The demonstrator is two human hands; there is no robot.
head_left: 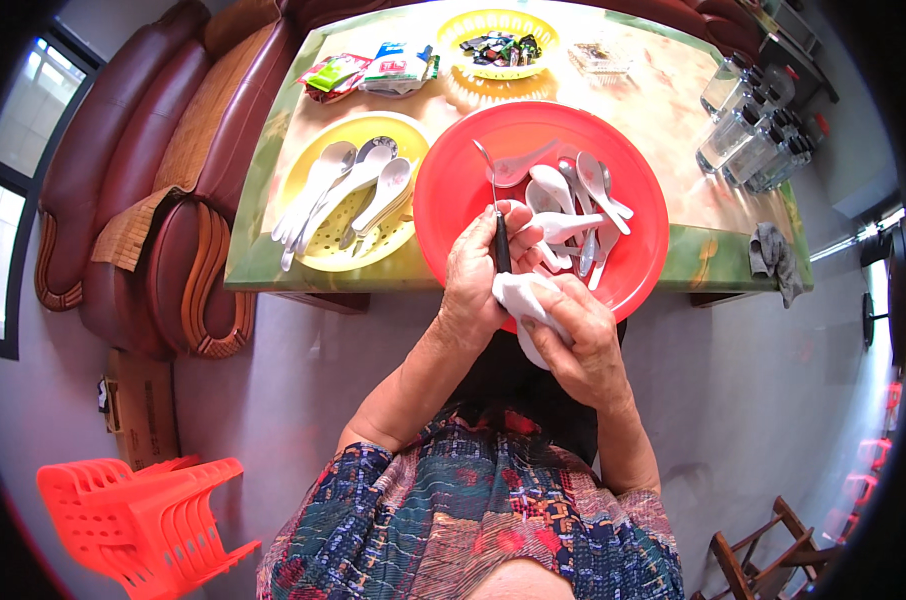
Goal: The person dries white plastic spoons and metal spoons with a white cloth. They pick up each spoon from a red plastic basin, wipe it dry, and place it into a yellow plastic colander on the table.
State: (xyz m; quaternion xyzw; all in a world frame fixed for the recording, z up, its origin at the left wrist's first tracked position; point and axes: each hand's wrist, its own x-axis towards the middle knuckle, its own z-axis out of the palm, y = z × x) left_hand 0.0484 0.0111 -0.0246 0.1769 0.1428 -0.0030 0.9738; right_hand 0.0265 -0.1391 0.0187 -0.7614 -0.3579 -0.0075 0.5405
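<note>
Upright over the near side of a red basin (443,180), a black-handled metal spoon (502,240) rests in my left hand (471,272), its curved head seen edge-on. My right hand (585,338) is closed on a white cloth (523,298), which is pressed around the lower end of the handle. Several white spoons (563,225) and some metal ones lie piled in the basin. Left of it, a yellow perforated basket (343,255) carries more white and metal spoons (338,190).
On the table (673,190) are small packets (378,72), a yellow basket (453,55) of small wrapped items, a clear container (600,58) and several glass jars (748,130). A grey cloth (773,260) hangs over the right edge. Red plastic chairs (143,520) stand lower left, a sofa (163,150) beyond.
</note>
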